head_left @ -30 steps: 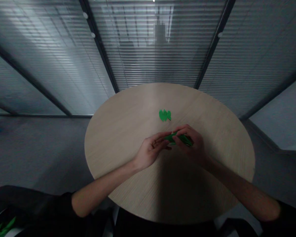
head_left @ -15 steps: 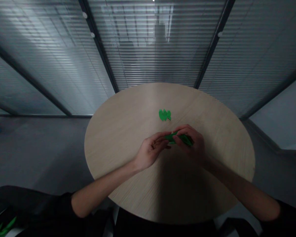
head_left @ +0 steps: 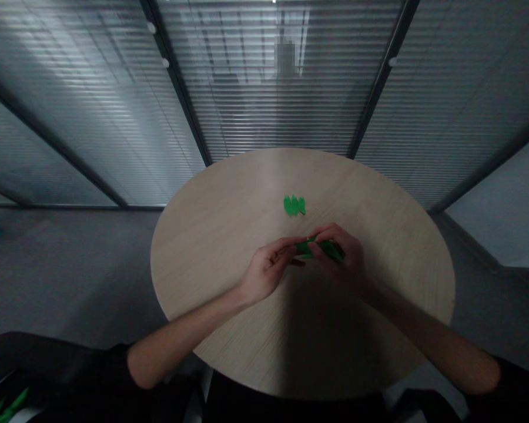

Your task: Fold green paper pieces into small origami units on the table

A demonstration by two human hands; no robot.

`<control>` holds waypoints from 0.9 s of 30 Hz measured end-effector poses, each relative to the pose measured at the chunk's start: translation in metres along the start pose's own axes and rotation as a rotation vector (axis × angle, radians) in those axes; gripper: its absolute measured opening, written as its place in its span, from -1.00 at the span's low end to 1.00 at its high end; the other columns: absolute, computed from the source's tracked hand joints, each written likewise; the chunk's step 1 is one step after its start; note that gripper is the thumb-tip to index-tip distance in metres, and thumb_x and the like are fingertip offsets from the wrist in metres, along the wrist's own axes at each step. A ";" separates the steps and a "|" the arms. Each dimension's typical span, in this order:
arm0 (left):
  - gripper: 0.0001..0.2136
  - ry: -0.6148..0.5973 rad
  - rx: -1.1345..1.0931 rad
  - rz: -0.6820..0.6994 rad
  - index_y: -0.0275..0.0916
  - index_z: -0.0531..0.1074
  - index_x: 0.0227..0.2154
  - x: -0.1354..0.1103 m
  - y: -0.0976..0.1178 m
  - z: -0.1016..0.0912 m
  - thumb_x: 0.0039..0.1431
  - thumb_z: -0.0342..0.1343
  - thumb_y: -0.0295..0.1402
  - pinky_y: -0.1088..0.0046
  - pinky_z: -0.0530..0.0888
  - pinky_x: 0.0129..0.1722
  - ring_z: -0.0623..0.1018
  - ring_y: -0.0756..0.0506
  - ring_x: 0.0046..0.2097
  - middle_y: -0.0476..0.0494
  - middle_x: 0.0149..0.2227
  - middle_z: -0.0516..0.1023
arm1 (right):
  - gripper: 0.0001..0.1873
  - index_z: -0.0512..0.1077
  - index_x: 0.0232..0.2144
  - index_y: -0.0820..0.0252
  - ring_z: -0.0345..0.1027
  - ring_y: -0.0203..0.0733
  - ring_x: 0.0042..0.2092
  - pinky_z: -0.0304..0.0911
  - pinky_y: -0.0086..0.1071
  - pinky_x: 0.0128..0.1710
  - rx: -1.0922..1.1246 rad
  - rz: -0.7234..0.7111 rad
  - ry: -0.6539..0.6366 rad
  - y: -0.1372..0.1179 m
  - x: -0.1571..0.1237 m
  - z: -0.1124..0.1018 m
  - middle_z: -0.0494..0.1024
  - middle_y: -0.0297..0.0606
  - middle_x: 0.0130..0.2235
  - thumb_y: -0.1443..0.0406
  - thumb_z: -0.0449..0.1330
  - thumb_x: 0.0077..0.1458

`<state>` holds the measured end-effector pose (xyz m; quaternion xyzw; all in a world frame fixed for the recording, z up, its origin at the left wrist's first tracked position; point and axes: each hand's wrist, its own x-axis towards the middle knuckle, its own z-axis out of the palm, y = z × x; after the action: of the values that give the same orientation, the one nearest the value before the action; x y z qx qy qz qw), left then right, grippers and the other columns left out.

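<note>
Green strip [head_left: 321, 248] sits pinched in the narrowly closed fingers of the left hand [head_left: 268, 268] and right hand [head_left: 342, 255].

Single camera worn on person's head, above near edge of round pale-wood table [head_left: 229, 282], facing forward and down. Wide, curved view, close over left hand [head_left: 268, 271] and right hand [head_left: 340, 254]. Far edge: glass partition with grey slatted blinds [head_left: 273, 100]. Grey floor [head_left: 70, 276] at left.
</note>
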<state>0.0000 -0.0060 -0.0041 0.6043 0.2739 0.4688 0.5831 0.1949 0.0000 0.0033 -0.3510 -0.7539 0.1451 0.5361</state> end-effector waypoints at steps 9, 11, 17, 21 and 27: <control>-0.66 0.038 -0.056 -0.087 -0.31 0.55 0.00 0.003 -0.002 0.002 0.21 0.29 -0.27 0.33 0.65 -0.15 0.68 -0.13 -0.18 -0.27 -0.12 0.68 | -0.93 0.42 -0.33 0.08 0.46 -0.20 -0.26 0.38 -0.29 -0.27 0.008 -0.015 -0.016 0.002 -0.003 0.001 0.55 -0.26 -0.25 0.33 0.25 0.20; -0.69 0.037 -0.037 -0.083 -0.32 0.58 -0.03 0.004 0.000 0.003 0.23 0.26 -0.27 0.36 0.65 -0.18 0.68 -0.12 -0.20 -0.28 -0.09 0.68 | -0.93 0.42 -0.32 0.08 0.47 -0.20 -0.26 0.38 -0.29 -0.27 0.014 -0.022 -0.024 0.002 -0.003 0.001 0.56 -0.25 -0.25 0.33 0.26 0.20; -0.70 0.046 -0.043 -0.081 -0.35 0.58 -0.04 0.004 0.000 0.003 0.25 0.23 -0.28 0.37 0.65 -0.18 0.68 -0.10 -0.22 -0.31 -0.07 0.67 | -0.93 0.42 -0.32 0.08 0.45 -0.22 -0.27 0.36 -0.30 -0.27 0.002 0.024 -0.023 0.001 -0.003 0.001 0.56 -0.27 -0.24 0.32 0.26 0.20; -0.68 0.052 -0.038 -0.090 -0.36 0.58 -0.04 0.003 -0.001 0.003 0.24 0.24 -0.25 0.32 0.66 -0.16 0.69 -0.14 -0.19 -0.32 -0.08 0.67 | -0.90 0.40 -0.34 0.09 0.45 -0.23 -0.28 0.34 -0.32 -0.31 0.024 0.085 -0.017 -0.001 -0.003 0.002 0.55 -0.27 -0.26 0.30 0.28 0.19; -0.70 0.049 -0.057 -0.092 -0.36 0.58 -0.06 0.004 0.000 0.001 0.24 0.25 -0.27 0.34 0.66 -0.16 0.69 -0.11 -0.21 -0.29 -0.13 0.69 | -0.88 0.41 -0.35 0.11 0.44 -0.27 -0.31 0.33 -0.38 -0.35 0.096 0.114 -0.004 0.000 -0.002 0.002 0.55 -0.28 -0.26 0.29 0.30 0.19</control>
<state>0.0027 -0.0027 -0.0028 0.5625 0.3022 0.4638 0.6142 0.1936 -0.0006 0.0011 -0.3668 -0.7261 0.2121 0.5415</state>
